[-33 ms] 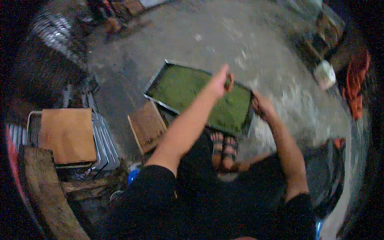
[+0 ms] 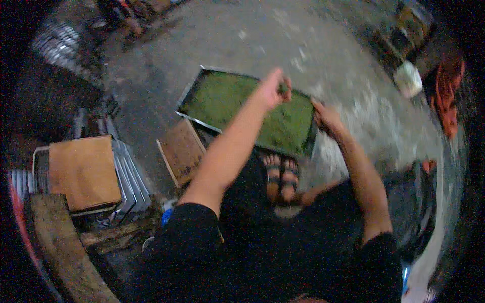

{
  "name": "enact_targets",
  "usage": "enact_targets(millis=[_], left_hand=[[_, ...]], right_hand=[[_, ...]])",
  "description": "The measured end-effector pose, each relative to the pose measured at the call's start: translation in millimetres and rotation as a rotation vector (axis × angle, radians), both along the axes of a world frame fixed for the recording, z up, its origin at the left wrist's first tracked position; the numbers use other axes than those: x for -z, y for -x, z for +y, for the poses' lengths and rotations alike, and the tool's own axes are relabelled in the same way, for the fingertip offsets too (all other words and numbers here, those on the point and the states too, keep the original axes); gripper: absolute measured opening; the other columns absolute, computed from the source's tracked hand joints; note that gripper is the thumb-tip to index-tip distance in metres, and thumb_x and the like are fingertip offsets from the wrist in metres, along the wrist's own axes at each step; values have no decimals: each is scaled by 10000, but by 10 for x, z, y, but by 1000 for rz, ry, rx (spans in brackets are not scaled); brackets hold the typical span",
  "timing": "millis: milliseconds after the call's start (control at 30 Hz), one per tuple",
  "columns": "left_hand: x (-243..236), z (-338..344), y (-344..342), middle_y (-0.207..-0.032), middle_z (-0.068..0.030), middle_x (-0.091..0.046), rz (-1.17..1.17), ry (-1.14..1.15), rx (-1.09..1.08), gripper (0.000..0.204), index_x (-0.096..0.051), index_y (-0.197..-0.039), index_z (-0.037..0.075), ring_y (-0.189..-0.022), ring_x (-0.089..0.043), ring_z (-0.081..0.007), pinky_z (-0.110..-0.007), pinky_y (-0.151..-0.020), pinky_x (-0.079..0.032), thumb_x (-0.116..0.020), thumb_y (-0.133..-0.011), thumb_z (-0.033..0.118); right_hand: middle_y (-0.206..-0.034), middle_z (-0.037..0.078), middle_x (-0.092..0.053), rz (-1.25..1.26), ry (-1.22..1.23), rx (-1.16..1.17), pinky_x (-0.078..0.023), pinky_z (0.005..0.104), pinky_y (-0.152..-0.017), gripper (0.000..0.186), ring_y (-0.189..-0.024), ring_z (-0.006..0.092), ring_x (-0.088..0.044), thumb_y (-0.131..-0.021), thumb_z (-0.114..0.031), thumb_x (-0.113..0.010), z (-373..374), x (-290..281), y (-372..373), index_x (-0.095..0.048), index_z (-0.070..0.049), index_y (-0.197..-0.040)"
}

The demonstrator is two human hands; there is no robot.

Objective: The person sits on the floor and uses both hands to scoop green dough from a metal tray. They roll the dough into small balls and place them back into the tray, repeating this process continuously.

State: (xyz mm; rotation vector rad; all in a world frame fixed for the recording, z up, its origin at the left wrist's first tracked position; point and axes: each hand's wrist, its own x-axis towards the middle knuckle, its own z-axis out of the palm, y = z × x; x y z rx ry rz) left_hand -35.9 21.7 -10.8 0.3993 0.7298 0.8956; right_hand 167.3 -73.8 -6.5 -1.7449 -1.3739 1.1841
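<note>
A shallow rectangular tray (image 2: 225, 96) with a thin metal rim lies in front of me, its inside covered with a green layer. Over the tray's far half, my left hand (image 2: 275, 91) is raised with its fingers curled closed. A small greenish patch shows between the fingers, too blurred to tell what it is. At the right end of the tray, my right hand (image 2: 328, 119) has its fingers closed on the rim. My sandalled feet (image 2: 282, 177) are just below the tray's near edge.
Beside the tray's near left side lies a brown wooden board (image 2: 183, 151). A tan square panel (image 2: 83, 174) rests on a stack of metal trays (image 2: 130, 174) at left, near a wooden beam (image 2: 63, 247). On the right are a white bag (image 2: 407, 80) and an orange cloth (image 2: 447, 98).
The whole view has shifted slightly, so the tray and both hands appear a little higher and farther left. Both hands keep nearly the same place relative to the tray.
</note>
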Motion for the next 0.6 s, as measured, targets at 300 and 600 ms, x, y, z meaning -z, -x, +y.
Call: enact_targets(millis=[300,600], left_hand=[[22,81,-27,-1272,-173,-416,278,-70,19,311,-512,-1115,-80,-997,-549,-316,-372,-667,-549,-594,-832,21],[160,-232,-322,-907,-94,-628,360,-320,221,244,-601,-1006,-9,-792,-611,-198,-324,-632,-517,-659,-792,91]], right_hand=[[-779,71,-603,147,125,-69,-526,297,-503,235,-616,139,-569,-861,-186,-575,205,602,-19,-624,41,-835],[-974,110,-646,51,-303,-121,-526,291,-705,354,-845,165,-630,-813,-136,-635,112,51,23,-574,-24,-1143]])
